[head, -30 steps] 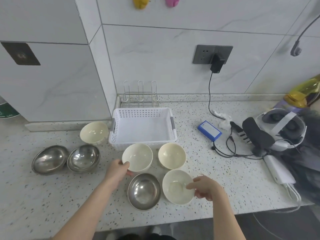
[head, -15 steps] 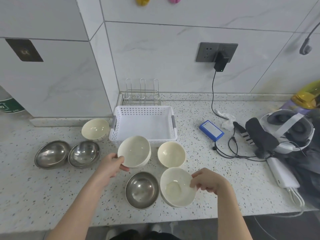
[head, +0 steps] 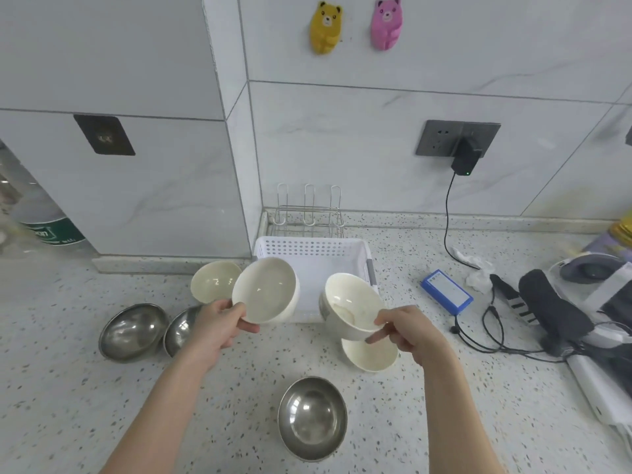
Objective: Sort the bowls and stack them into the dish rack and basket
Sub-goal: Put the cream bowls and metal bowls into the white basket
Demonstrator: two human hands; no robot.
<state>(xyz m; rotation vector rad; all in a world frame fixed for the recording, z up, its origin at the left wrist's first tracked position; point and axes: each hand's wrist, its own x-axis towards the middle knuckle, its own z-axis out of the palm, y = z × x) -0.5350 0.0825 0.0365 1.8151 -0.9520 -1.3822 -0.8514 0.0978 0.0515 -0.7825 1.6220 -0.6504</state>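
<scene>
Here the left hand has its grip closed on the rim of a white bowl, and the right hand pinches the rim of a second white bowl, both tilted in the air just near of the white basket. The wire dish rack stands behind it. Other white and steel bowls sit on the speckled table.
</scene>
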